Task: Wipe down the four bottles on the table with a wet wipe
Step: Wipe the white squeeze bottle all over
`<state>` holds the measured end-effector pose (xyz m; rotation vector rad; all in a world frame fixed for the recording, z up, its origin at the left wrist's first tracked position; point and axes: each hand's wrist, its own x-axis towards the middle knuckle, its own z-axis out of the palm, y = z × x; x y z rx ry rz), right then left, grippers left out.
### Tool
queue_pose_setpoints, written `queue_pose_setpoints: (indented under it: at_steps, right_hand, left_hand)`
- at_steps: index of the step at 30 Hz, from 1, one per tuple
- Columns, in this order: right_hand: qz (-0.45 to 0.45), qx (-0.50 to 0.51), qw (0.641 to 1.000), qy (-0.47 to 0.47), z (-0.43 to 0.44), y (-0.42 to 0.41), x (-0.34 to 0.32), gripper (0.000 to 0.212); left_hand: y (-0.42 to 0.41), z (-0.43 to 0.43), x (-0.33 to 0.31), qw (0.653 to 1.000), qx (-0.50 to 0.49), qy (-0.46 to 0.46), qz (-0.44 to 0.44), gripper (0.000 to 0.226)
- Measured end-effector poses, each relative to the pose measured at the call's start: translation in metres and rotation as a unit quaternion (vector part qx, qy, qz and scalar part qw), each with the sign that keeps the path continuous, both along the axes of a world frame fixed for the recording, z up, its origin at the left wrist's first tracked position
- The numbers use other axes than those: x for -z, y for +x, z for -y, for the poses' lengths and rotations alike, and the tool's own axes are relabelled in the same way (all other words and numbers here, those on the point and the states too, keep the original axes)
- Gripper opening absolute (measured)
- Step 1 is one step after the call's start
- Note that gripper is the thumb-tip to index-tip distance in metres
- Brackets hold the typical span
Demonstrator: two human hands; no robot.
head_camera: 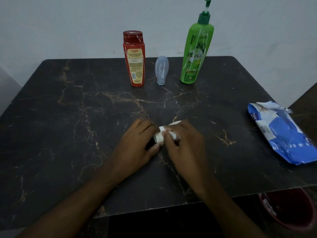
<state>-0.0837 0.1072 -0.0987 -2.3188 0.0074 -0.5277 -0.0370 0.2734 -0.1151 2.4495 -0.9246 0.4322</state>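
A dark table (68, 117) veined in tan like marble filled the view. At 11 o'clock on it a red bottle (135, 66) stood upright with its red flip cap on top. Its cream back label was headed "Karthika", and the small print and barcode below were too fine to read. Down at 6 o'clock the left hand (137, 143) was curled around a small bottle (158, 136), gripping it just above the tabletop. Only a white band and a dark end showed between the fingers, and no writing on it could be made out. A white wet wipe (172, 133) was bunched against that bottle. At 12 o'clock a small translucent grey-blue bottle (161, 71) stood on its cap, plain and unlabelled, between the red bottle and the green one. The right hand (185, 143) met the left at 6 o'clock, its fingers pinching the wipe onto the held bottle. At 1 o'clock a tall green pump bottle (196, 55) stood upright, marked "Vatika" across the front and "Henna" up its side. At 3 o'clock, near the table's edge, lay a blue-and-white wipe pack (283, 134) printed "mee". At 5 o'clock, below the tabletop, sat a dark red bin (291, 210).
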Motion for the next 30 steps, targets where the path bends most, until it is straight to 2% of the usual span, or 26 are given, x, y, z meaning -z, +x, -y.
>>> queue_pose_setpoints:
  at_steps: [3,6,11,14,17,21,24,27,30]
  right_hand:
    - [0.005,-0.009,1.0,0.002,0.005,0.001,0.002,0.016]
    - [0.013,0.055,0.998,0.016,0.031,0.008,0.003,0.011]
    - [-0.033,0.116,0.987,0.105,0.056,0.009,0.01,0.021]
    - [-0.04,0.122,0.983,0.13,0.052,0.007,0.01,0.016]
    - [-0.015,0.116,0.988,0.103,0.036,0.006,0.006,0.018]
    - [0.016,0.025,1.0,0.006,0.009,-0.003,0.003,0.015]
    - [0.02,0.053,0.998,0.008,0.02,0.001,0.006,0.013]
    - [-0.033,0.121,0.99,0.062,0.043,0.005,0.009,0.008]
    - [-0.1,0.121,0.986,0.051,0.052,0.0,0.012,0.006]
  left_hand:
    - [0.0,0.0,0.0,1.0,-0.001,0.004,-0.001,0.029]
    - [-0.001,0.0,-0.002,1.0,-0.007,0.007,-0.001,0.033]
    - [-0.002,0.0,-0.004,1.0,-0.002,-0.013,-0.016,0.031]
    - [-0.003,0.0,-0.004,0.999,0.001,-0.026,-0.025,0.032]
    - [-0.002,0.0,-0.002,0.999,0.002,-0.032,-0.031,0.033]
    - [-0.002,0.0,-0.002,0.999,0.004,-0.042,-0.033,0.032]
    - [-0.002,-0.001,-0.003,0.998,0.009,-0.045,-0.04,0.031]
    - [-0.002,-0.002,-0.003,0.997,0.013,-0.053,-0.045,0.031]
    - [-0.001,-0.001,-0.002,0.997,0.015,-0.06,-0.046,0.032]
